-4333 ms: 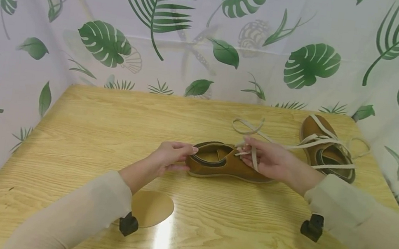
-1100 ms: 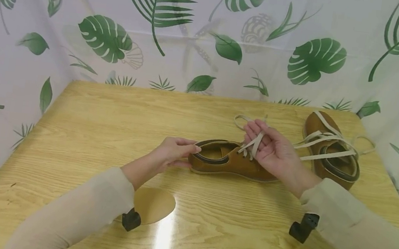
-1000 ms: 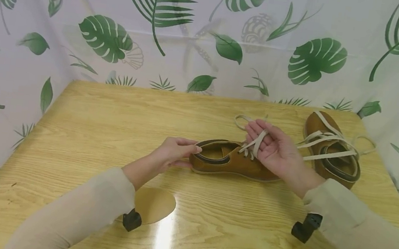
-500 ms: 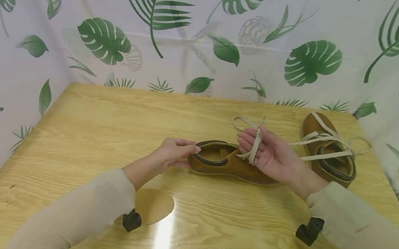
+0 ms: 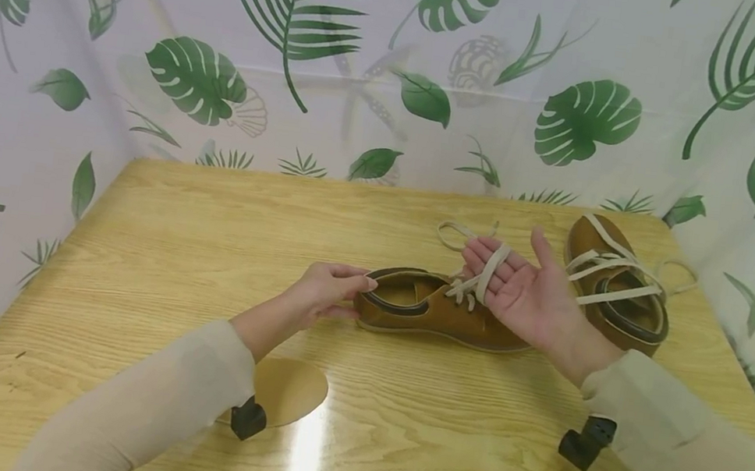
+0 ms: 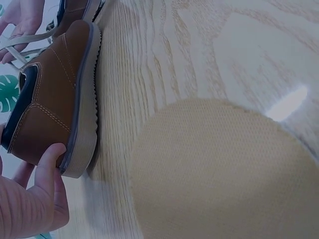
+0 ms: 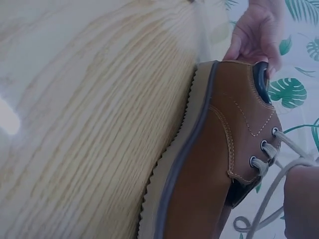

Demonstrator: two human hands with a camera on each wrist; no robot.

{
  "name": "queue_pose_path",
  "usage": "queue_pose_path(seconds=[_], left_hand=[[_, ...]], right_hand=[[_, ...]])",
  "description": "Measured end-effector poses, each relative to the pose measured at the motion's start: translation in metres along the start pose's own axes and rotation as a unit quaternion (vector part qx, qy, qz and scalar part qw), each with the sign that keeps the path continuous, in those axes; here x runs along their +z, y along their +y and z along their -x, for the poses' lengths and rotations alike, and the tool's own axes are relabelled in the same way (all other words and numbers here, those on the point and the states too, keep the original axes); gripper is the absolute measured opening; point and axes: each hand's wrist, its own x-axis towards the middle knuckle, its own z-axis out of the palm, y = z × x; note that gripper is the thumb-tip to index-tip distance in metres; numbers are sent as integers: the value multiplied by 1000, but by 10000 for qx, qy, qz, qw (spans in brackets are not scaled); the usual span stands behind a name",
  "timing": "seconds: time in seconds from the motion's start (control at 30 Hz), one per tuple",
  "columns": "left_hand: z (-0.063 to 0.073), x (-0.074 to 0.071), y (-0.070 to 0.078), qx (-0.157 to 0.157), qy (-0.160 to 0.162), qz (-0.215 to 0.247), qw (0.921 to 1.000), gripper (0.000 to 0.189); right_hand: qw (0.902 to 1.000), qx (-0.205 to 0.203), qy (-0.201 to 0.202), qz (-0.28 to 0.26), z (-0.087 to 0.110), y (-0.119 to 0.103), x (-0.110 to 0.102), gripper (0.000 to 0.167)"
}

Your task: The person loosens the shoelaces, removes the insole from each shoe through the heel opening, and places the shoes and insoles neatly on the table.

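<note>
A brown leather shoe (image 5: 446,321) with a dark padded collar lies on the table, heel to the left. My left hand (image 5: 323,290) grips its heel, the thumb at the collar; the left wrist view shows fingers around the heel (image 6: 40,129). Over the front of the shoe is my right hand (image 5: 531,300), palm up, fingers extended and thumb spread away. A flat cream shoelace (image 5: 495,262) crosses those fingers and runs down to the eyelets. Part of the toe is hidden behind this hand. In the right wrist view the lace (image 7: 279,186) hangs loosely from the metal eyelets.
A second brown shoe (image 5: 586,236) rests at the back right, long loose laces across it. Another lace loop (image 5: 444,236) lies behind the first shoe. Near the left forearm is a flat tan rounded piece (image 5: 294,392). Leaf-print cloth (image 5: 372,46) stands behind the table.
Earlier the right hand pinched the lace above the shoe. It has since turned palm up with the lace across its fingers, and its thumb now spreads wide. The left hand stays at the heel.
</note>
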Motion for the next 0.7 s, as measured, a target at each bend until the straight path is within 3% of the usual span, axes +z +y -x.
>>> queue_pose_path(seconds=[0.17,0.3,0.4,0.53,0.6,0.7], left_hand=[[0,-1,-1,22,-14,-4,10000,44],[1,-1,-1,32,-24,-21,10000,43],[2,-1,0,43,-60,-22,10000,44],[2,-1,0,51,-82,-26,10000,45],[1,-1,0,52,-83,-38,9999,45],[2,-1,0,61,-77,-40,9999,45]], right_hand=[[9994,-138,-319,-32,1,0,-4,68],[9970,21,-698,339,-1,1,-7,62],[9917,127,-337,1231,-1,-1,-6,48],[9704,432,655,2284,3,-5,-5,49],[9683,610,793,2290,6,-7,-7,56],[9826,620,606,1642,11,-10,-10,58]])
